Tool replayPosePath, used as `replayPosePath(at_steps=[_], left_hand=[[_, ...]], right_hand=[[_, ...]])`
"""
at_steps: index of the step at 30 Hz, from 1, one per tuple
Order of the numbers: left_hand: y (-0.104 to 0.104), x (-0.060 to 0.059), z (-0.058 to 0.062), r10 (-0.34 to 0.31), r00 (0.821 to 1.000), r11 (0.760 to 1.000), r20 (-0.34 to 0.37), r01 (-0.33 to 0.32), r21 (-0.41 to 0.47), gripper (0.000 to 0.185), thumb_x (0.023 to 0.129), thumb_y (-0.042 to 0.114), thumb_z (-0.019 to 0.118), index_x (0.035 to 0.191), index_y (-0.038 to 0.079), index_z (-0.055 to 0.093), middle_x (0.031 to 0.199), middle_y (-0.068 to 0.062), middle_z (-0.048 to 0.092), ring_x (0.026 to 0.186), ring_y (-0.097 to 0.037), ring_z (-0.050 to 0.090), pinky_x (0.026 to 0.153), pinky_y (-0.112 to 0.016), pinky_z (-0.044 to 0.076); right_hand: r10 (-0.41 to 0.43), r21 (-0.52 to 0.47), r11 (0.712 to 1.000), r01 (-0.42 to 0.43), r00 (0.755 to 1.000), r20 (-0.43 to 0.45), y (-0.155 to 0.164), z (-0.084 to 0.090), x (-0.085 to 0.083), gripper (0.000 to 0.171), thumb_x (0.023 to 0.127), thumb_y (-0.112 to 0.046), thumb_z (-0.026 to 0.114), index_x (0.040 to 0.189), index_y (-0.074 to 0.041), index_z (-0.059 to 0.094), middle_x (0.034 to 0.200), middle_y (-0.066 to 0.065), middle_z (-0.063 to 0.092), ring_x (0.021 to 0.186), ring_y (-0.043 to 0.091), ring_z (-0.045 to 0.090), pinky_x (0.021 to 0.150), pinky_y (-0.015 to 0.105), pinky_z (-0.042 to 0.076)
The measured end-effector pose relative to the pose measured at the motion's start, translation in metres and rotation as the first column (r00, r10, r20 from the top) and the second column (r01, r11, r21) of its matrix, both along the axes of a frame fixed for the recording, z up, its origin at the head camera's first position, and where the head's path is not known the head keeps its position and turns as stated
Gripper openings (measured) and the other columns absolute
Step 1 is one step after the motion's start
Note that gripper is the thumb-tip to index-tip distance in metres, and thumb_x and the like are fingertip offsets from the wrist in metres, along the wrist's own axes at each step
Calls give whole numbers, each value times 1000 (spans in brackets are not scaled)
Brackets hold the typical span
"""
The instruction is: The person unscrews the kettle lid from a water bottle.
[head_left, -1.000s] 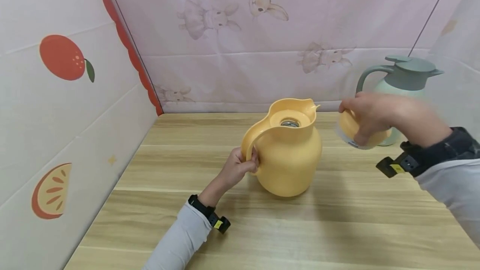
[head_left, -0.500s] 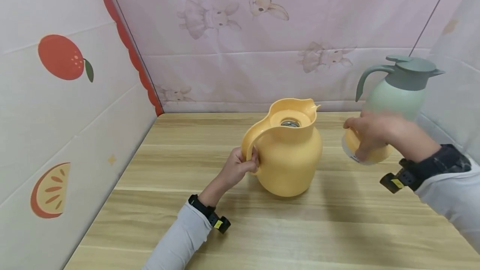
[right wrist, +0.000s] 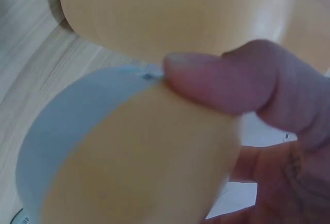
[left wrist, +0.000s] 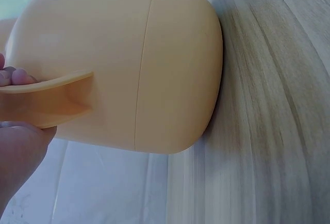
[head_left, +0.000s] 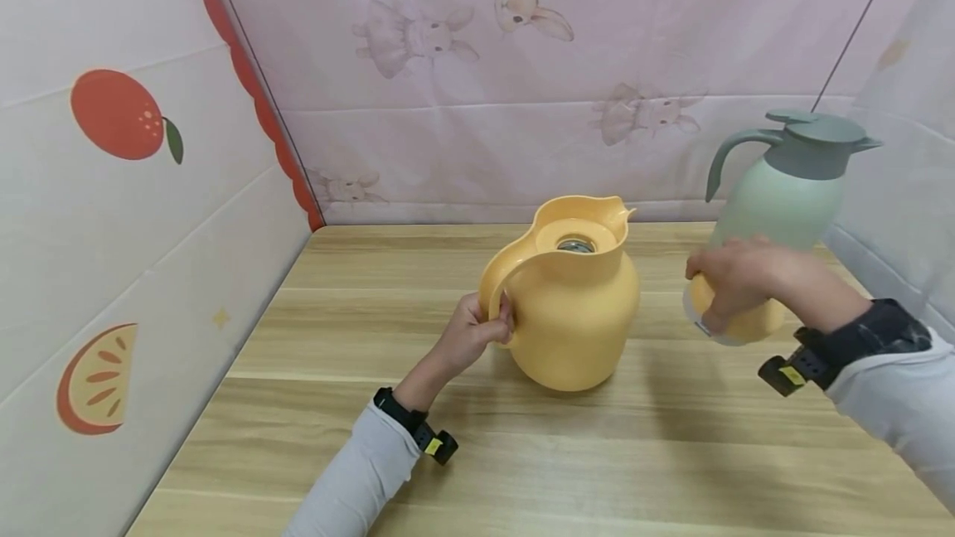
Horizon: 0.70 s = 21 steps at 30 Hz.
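A yellow thermos jug (head_left: 574, 321) stands upright on the table with its round mouth uncovered. My left hand (head_left: 470, 334) grips its handle, thumb on one side and fingers on the other; the handle also shows in the left wrist view (left wrist: 56, 92). To the right of the jug, my right hand (head_left: 753, 276) holds a yellow lid (head_left: 749, 323) with a pale grey lower part, pinching it from above. In the right wrist view the lid (right wrist: 139, 157) is blurred, and its far side is hidden. I cannot tell whether it touches the table.
A green thermos jug (head_left: 794, 197) with a grey-green top and handle stands behind my right hand, which hides its lower part. The wooden table (head_left: 477, 471) meets a pink rabbit-print wall (head_left: 477, 147) at the back and a white wall (head_left: 201, 272) on the left.
My right hand has lowered the lid toward the table, shifting slightly right, so more of the green jug shows. My left hand and the yellow jug have stayed in place.
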State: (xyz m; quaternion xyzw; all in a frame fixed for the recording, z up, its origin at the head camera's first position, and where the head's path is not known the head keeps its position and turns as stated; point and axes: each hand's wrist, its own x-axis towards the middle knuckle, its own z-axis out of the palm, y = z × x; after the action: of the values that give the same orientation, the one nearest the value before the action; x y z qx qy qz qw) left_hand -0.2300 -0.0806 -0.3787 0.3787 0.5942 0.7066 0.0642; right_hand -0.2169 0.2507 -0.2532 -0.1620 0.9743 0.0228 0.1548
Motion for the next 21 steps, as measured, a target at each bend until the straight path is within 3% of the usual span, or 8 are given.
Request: replayPosePath(at_steps=[3, 6, 11, 15, 21], left_hand=[[0, 0, 0, 4, 1000, 1000, 2, -4, -1, 6, 73, -8, 47, 75, -8, 42, 65, -8, 45, 61, -15, 43, 54, -29, 34], [0, 1, 1, 10, 1000, 1000, 1, -10, -6, 5, 73, -9, 47, 75, -9, 43, 65, -7, 46, 62, -15, 43, 54, -28, 35], [0, 0, 1, 9, 1000, 1000, 0, -9, -11, 5, 73, -11, 47, 74, -8, 43, 65, -7, 47, 61, -15, 43, 54, -29, 34], [0, 0, 1, 6, 1000, 1000, -1, -6, -9, 6, 74, -12, 47, 74, -8, 43, 65, -9, 46, 61, -15, 43, 55, -28, 35], [0, 2, 2, 10, 1000, 1000, -1, -10, -4, 5, 73, -11, 47, 74, -8, 43, 65, -12, 45, 61, -16, 43, 55, -25, 36]], right_hand=[[23, -99, 995, -20, 999, 37, 4, -1, -1, 70, 62, -37, 80, 114, 0, 53, 91, 6, 57, 80, 26, 51, 66, 41, 42], [68, -244, 969, -45, 994, 85, 10, -6, -1, 69, 66, -34, 78, 117, 2, 49, 89, 4, 54, 76, 21, 51, 64, 36, 44], [163, -422, 900, -110, 982, 91, 26, -17, 3, 72, 73, -31, 76, 132, -5, 44, 100, 4, 53, 81, 18, 50, 68, 36, 43], [211, -532, 833, -152, 976, 50, 35, -28, 9, 66, 76, -27, 74, 133, -8, 45, 102, 2, 54, 81, 15, 53, 68, 32, 45], [138, -645, 758, -102, 990, 6, 41, -41, 15, 62, 74, -18, 77, 126, -9, 44, 94, 6, 55, 76, 17, 56, 60, 31, 48]])
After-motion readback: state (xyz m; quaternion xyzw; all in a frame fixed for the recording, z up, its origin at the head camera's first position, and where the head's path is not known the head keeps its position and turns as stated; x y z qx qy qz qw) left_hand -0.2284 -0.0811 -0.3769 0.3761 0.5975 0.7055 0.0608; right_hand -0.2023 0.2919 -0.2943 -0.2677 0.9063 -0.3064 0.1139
